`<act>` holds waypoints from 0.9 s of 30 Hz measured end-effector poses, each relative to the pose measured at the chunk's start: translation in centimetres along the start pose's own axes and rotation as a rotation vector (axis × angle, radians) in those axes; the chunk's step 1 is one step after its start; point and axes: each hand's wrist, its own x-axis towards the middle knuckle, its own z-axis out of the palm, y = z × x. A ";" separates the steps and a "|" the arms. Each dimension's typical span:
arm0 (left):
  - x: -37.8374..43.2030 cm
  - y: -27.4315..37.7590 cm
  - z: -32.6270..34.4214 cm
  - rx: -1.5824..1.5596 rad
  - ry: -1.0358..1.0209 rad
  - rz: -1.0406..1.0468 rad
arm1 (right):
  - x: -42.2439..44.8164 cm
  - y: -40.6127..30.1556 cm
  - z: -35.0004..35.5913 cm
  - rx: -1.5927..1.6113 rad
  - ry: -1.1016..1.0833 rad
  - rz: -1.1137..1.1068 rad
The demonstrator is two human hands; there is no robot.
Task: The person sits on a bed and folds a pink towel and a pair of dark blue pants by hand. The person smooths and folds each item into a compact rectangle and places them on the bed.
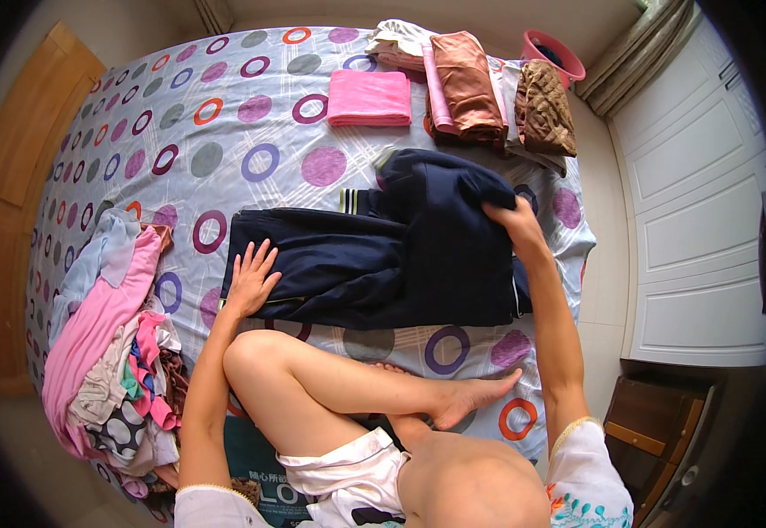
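Note:
A dark navy garment (350, 264) with striped ribbed trim lies across the patterned bedsheet in front of my legs. Flat on its left end rests my left hand (255, 276), fingers spread and holding nothing. At the right, my right hand (513, 216) grips the edge of a bunched, raised part of the navy fabric; its fingertips are partly hidden by the cloth. White-and-yellow striped ribbing (357, 200) shows at the upper middle of the garment.
A folded pink towel (369, 98) and stacked folded brown cloths (465, 86) are at the far side. Loose clothes (102, 317) form a heap on the left. A pink basin (574, 63) stands beyond the bed's far right corner, near white cabinets (693, 264).

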 end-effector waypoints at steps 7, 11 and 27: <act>-0.1 -0.5 0.3 -0.004 0.008 -0.009 | -17.5 4.7 -5.6 -0.601 0.088 -0.233; 0.7 -0.1 0.8 -0.022 -0.013 0.002 | -22.1 10.2 -6.5 -1.040 -0.172 -0.135; 6.8 4.6 -3.0 0.035 -0.328 -0.080 | -3.8 5.8 6.9 -1.404 0.138 -0.220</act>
